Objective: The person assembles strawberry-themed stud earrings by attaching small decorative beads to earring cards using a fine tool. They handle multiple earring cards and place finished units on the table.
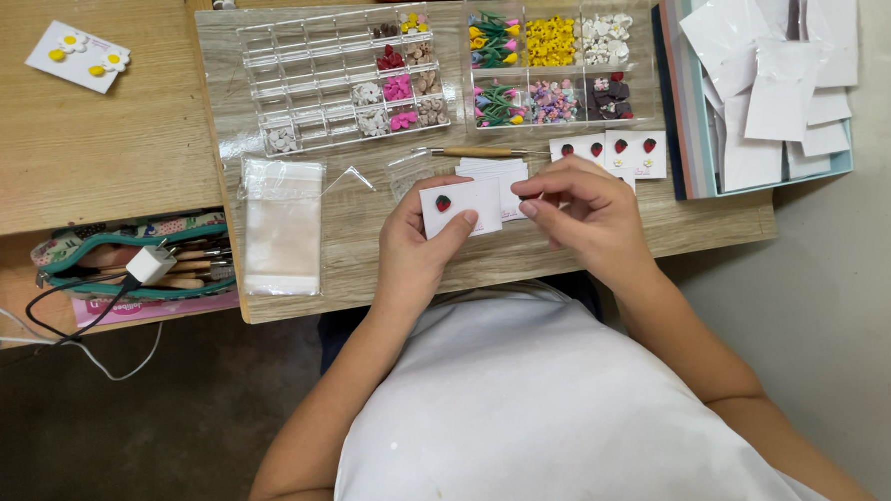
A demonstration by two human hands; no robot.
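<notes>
white card [467, 206] with one red strawberry stud near its left end, long axis left-right, over the table's [366, 274] near edge | left hand [412, 244] clamped on card's near-left corner | right hand [586, 212] just right of card, fingertips pinched together, contents too small to tell | stack of blank cards [497, 170] just beyond

Plain white tee, short sleeves ending well above both elbows; forearms bare down to left hand [412, 250] & right hand [586, 217]. No rings, watch or bracelets near either wrist. Nails short, unpainted. Dark trousers below shirt hem.
</notes>
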